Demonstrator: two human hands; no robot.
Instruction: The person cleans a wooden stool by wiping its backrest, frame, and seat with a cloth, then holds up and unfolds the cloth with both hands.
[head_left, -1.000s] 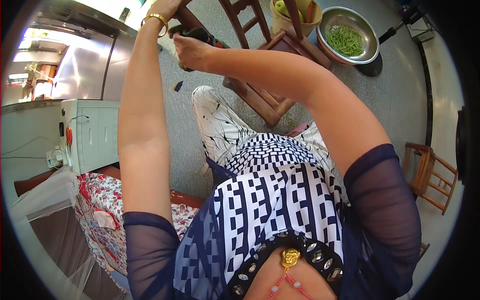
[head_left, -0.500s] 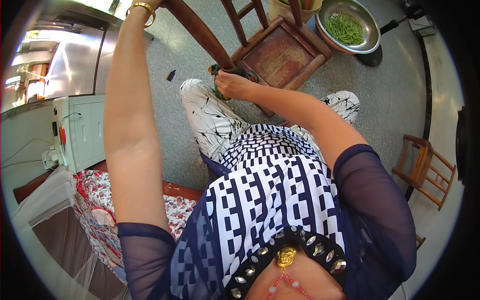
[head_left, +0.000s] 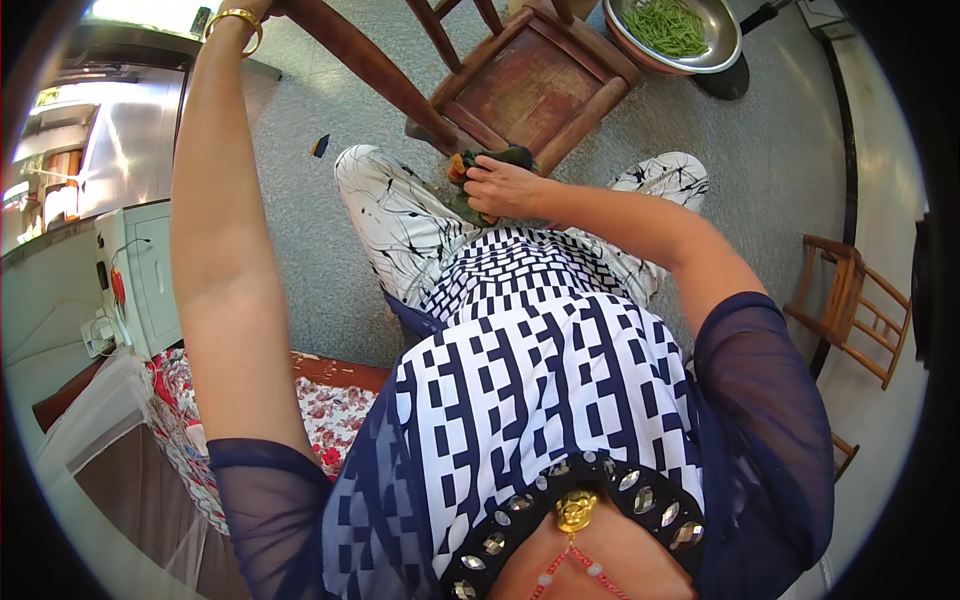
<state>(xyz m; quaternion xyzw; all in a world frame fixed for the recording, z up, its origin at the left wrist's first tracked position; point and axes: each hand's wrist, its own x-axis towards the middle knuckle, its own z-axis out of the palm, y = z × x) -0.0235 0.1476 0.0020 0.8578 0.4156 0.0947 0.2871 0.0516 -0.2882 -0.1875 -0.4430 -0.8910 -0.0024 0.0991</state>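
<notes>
A brown wooden chair (head_left: 525, 90) with a worn reddish seat is in front of my knees. At the top edge, my left hand (head_left: 250, 8), with a gold bangle at the wrist, is closed at the end of a long chair post (head_left: 365, 65); most of its fingers are cut off by the picture's edge. My right hand (head_left: 505, 188) is closed on a crumpled dark green cloth (head_left: 512, 157) with orange patches. The cloth lies by the near corner of the seat, above my lap, and part of it hangs below my fingers.
A metal basin (head_left: 722, 45) of green beans (head_left: 665, 27) stands beyond the chair at the right. A small wooden chair (head_left: 845, 300) is by the right wall. A floral-covered bed (head_left: 340, 415) and a white cabinet (head_left: 140, 270) are at the left. A small dark scrap (head_left: 320, 146) lies on the floor.
My right hand has moved the cloth from around the lower chair post toward the seat's near corner. The view has shifted, and the left hand stays at the post's end.
</notes>
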